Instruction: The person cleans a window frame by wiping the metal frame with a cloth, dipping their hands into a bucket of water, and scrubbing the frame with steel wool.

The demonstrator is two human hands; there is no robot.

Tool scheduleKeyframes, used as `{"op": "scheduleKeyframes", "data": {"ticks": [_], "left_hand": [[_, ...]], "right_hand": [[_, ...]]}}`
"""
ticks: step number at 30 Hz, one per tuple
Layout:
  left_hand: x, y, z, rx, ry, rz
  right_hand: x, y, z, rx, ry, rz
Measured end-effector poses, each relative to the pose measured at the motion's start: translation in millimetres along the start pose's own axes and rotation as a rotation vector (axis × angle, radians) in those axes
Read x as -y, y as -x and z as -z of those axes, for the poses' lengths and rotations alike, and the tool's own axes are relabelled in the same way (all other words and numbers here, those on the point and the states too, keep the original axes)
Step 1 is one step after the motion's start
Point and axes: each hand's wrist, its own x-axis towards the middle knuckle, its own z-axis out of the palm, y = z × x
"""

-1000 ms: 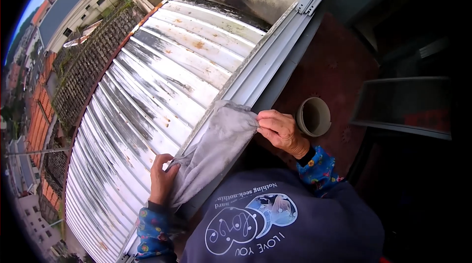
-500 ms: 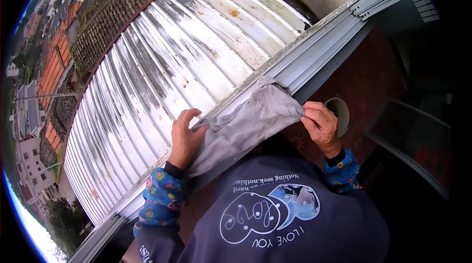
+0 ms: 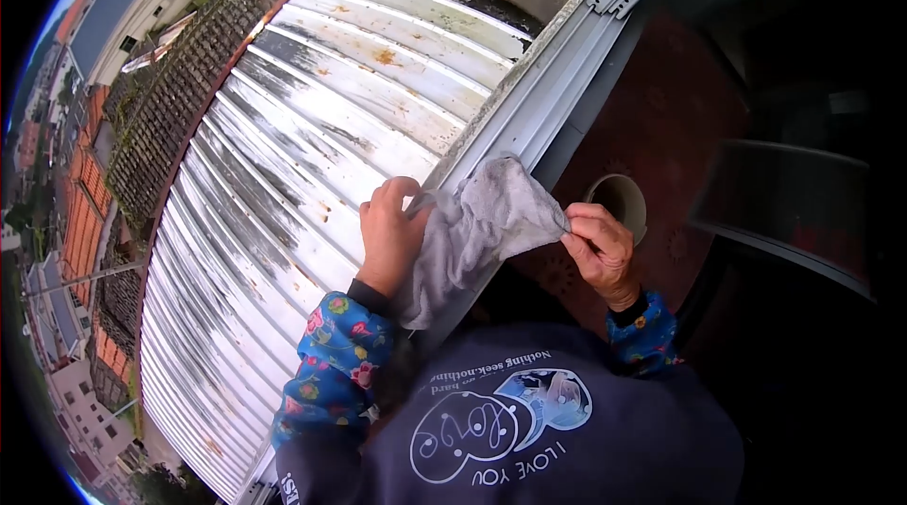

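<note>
Cloth (image 3: 484, 220), grey and rumpled, lies over the window track (image 3: 557, 94) in the head view, spread between your two hands; one corner is drawn out past the inner edge of the track, and a loose end hangs toward you beside that same edge.

Your right hand (image 3: 602, 253) is on the room side of the track; its fingers are closed on the drawn-out corner of the cloth, pinching it against the thumb. Your left hand (image 3: 389, 236) is at the outer side of the track, in front of the ribbed metal roof (image 3: 283, 193); its thumb and forefinger curve toward each other at the cloth's edge, with a gap showing between their tips; I cannot tell whether they grip it.

Beyond the track's outer side you have that roof, streaked dark and spotted with rust; on the inner side a round bucket (image 3: 631, 198) sits on the reddish floor (image 3: 666, 151), partly behind your right hand; a framed pane (image 3: 784, 207) is farther from the track; your dark printed top (image 3: 642, 429) is nearer, also on the room side.
</note>
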Motion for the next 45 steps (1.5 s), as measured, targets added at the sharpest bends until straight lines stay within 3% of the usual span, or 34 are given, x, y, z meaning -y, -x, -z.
{"op": "scheduleKeyframes", "data": {"ticks": [3,8,18,31,34,40,42,44,45], "left_hand": [[-9.5,-33.0,-20.6,0.042,-0.004,-0.009],[-34.0,-90.4,-62.0,-0.069,-0.079,-0.058],[-76.4,-182.4,-123.6,-0.104,-0.024,-0.077],[-104.2,-250.4,-168.6,-0.109,-0.076,-0.127],[-108.6,-258.4,-174.0,-0.13,-0.105,-0.158],[-121.0,-295.7,-185.8,-0.059,-0.156,-0.224],[-122.0,-294.2,-173.8,-0.058,-0.067,-0.233],[-129.2,-289.8,-147.5,-0.079,-0.052,-0.191],[-121.6,-289.2,-133.8,-0.046,0.104,-0.221]], "right_hand": [[-13.1,1.2,10.5,-0.032,-0.019,-0.097],[-41.8,-7.4,22.1,-0.148,-0.069,-0.164],[-84.8,-35.5,53.8,-0.207,-0.008,-0.216],[-122.1,-57.7,65.4,-0.328,0.06,-0.143],[-129.7,-53.1,58.8,-0.367,-0.146,-0.276],[-130.2,-77.6,57.2,-0.455,-0.199,-0.232],[-128.1,-82.8,64.4,-0.544,-0.2,-0.192],[-125.7,-90.2,68.4,-0.643,-0.387,-0.227],[-120.4,-90.2,66.3,-0.661,-0.488,-0.222]]}}
